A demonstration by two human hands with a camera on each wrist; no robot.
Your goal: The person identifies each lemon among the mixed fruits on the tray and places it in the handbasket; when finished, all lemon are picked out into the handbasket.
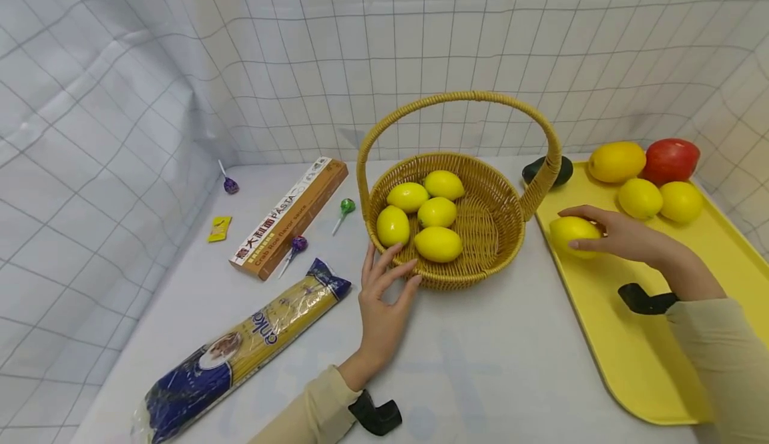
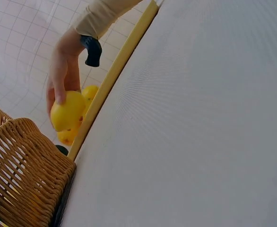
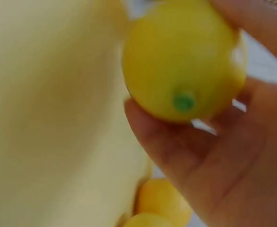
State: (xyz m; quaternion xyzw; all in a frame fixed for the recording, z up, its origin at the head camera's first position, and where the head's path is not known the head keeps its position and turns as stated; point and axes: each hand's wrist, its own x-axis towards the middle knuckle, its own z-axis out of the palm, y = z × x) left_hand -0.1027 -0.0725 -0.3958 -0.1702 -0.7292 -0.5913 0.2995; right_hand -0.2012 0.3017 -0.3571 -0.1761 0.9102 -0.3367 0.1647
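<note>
In the head view my right hand (image 1: 631,237) grips a yellow lemon (image 1: 573,236) between thumb and fingers, over the left edge of the yellow tray (image 1: 649,364). The right wrist view shows that lemon (image 3: 183,61) close up, its green stem end facing the camera. My left hand (image 1: 384,310) has its fingers spread, and the fingertips rest at the front left rim of a wicker basket (image 1: 492,267) with a tall handle. Several lemons (image 1: 438,244) lie in the basket, mostly on its left side.
On the tray's far end lie two more lemons (image 1: 640,198), a larger yellow fruit (image 1: 617,161) and a red fruit (image 1: 671,161). A dark green avocado (image 1: 560,171) sits behind the basket handle. To the left are a pasta box (image 1: 294,217), a spaghetti bag (image 1: 240,357), lollipops (image 1: 347,207) and a yellow packet (image 1: 219,228).
</note>
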